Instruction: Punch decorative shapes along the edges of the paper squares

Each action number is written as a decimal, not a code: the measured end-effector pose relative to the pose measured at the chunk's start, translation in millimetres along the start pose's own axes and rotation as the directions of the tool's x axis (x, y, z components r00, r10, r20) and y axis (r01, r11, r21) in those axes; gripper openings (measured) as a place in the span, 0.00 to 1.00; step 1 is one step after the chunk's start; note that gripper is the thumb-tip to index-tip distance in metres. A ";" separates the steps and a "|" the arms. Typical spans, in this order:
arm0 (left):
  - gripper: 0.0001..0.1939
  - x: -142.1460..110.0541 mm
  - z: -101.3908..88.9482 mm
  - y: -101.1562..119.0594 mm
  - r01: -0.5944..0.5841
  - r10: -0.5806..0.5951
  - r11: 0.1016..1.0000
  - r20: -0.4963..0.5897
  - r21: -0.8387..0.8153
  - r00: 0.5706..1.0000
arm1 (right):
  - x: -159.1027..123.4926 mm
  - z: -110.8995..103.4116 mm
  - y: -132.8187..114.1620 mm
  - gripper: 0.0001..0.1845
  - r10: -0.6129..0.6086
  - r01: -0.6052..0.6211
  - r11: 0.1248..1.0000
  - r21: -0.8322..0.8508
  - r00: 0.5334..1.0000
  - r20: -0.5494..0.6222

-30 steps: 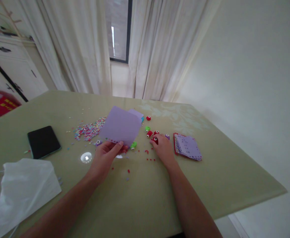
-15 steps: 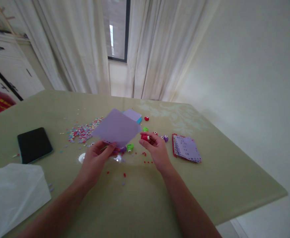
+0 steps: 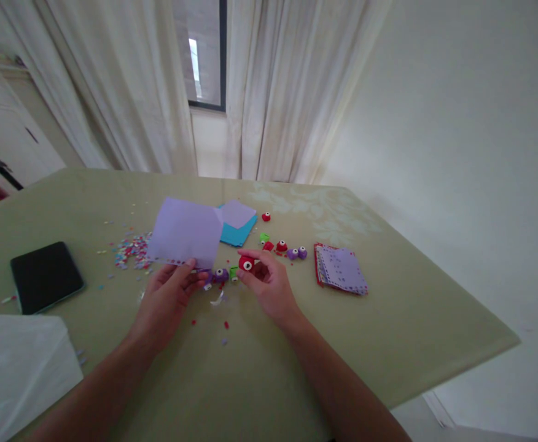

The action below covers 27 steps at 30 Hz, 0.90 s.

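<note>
My left hand (image 3: 170, 301) pinches the lower edge of a purple sheet of paper (image 3: 186, 230), which stands raised and has a row of small punched holes along that edge. In my right hand (image 3: 273, 285) is a small red craft punch (image 3: 247, 264) with a white and black round button, gripped between thumb and fingers. The punch is to the right of the sheet, apart from it. Just below and between the hands lie a purple punch (image 3: 222, 274) and a green punch (image 3: 233, 273), the green one partly hidden by my right fingers.
More punches, red (image 3: 281, 245) and purple (image 3: 301, 252), lie beyond my right hand. Blue paper (image 3: 239, 236) sits at the back, a stack of punched sheets (image 3: 343, 270) to the right. Confetti (image 3: 131, 250), a black tablet (image 3: 46, 276) and white tissue (image 3: 24, 368) are at left.
The purple sheet has swung leftward and more upright, now showing its holed edge. My right hand has moved left with the red punch and turned it so its button faces me. The view has shifted slightly.
</note>
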<state>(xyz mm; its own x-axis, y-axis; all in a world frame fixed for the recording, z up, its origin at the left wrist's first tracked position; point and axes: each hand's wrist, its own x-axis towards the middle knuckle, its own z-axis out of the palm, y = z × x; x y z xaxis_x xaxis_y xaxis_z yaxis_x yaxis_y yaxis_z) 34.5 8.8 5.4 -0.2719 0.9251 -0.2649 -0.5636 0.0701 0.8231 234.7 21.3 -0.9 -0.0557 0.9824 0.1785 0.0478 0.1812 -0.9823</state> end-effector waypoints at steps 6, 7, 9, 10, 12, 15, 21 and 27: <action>0.11 -1.7 0.1 -1.2 -0.077 0.075 0.991 0.017 0.112 0.997 | -2.3 5.0 -4.3 0.21 0.186 -0.204 0.961 0.188 0.976 0.112; 0.11 -1.5 -0.2 -1.7 -0.072 0.071 0.991 0.014 0.117 0.997 | -2.9 6.0 -4.7 0.21 0.200 -0.222 0.957 0.188 0.971 0.133; 0.12 -1.2 -0.5 -2.1 -0.054 0.053 0.992 0.014 0.115 0.999 | -4.3 8.6 -4.4 0.23 0.228 -0.262 0.943 0.204 0.957 0.178; 0.12 -1.2 -0.4 -1.8 -0.048 0.046 0.993 0.022 0.104 0.999 | -5.0 10.0 -4.0 0.24 0.242 -0.283 0.934 0.219 0.951 0.195; 0.13 -1.8 0.1 -0.2 -0.037 0.035 0.997 0.046 0.064 0.998 | -6.6 12.7 -2.7 0.25 0.265 -0.313 0.917 0.246 0.941 0.208; 0.16 -3.5 1.1 3.4 -0.012 0.011 1.000 0.061 0.009 0.998 | -9.0 15.3 -0.2 0.23 0.290 -0.337 0.916 0.220 0.931 0.220; 0.23 -5.5 0.7 5.7 -0.005 -0.001 0.999 0.128 0.049 0.992 | -12.6 16.8 7.4 0.22 0.257 -0.295 0.951 0.097 0.923 0.286; 0.20 -8.4 1.0 8.4 0.058 -0.061 0.998 0.104 0.028 0.993 | -12.9 18.3 11.9 0.25 0.256 -0.315 0.941 0.120 0.901 0.351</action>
<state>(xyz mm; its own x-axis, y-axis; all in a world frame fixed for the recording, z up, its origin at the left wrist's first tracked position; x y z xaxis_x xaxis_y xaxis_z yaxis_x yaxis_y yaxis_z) 32.9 2.0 15.0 -0.1548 0.9529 -0.2610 -0.5561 0.1343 0.8202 217.7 10.0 -15.9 -0.3880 0.9149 -0.1111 -0.0575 -0.1443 -0.9879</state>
